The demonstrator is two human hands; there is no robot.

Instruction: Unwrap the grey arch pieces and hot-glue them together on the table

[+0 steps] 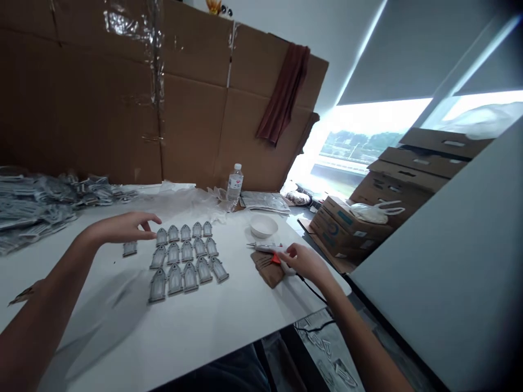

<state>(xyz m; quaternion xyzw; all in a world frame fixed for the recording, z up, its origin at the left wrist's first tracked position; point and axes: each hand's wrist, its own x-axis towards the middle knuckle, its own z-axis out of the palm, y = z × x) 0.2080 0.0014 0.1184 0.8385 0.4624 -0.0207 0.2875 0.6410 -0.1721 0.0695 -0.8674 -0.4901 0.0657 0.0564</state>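
My left hand reaches over the table with thumb and index finger apart. Its lower fingertip is at the edge of an arched grey window-shaped piece, the back left one of several laid out in three rows. Another such piece lies below that hand, partly covered by it. On the right, my right hand has its fingers closed at the rear of a white glue gun with a red trigger. The gun lies on its side over a brown cardboard piece; its nozzle points left.
A white bowl and a water bottle stand behind the gun. Piled wrapped pieces fill the back left. Cardboard panels wall the far edge. A black cord runs off the table's right side, near stacked boxes.
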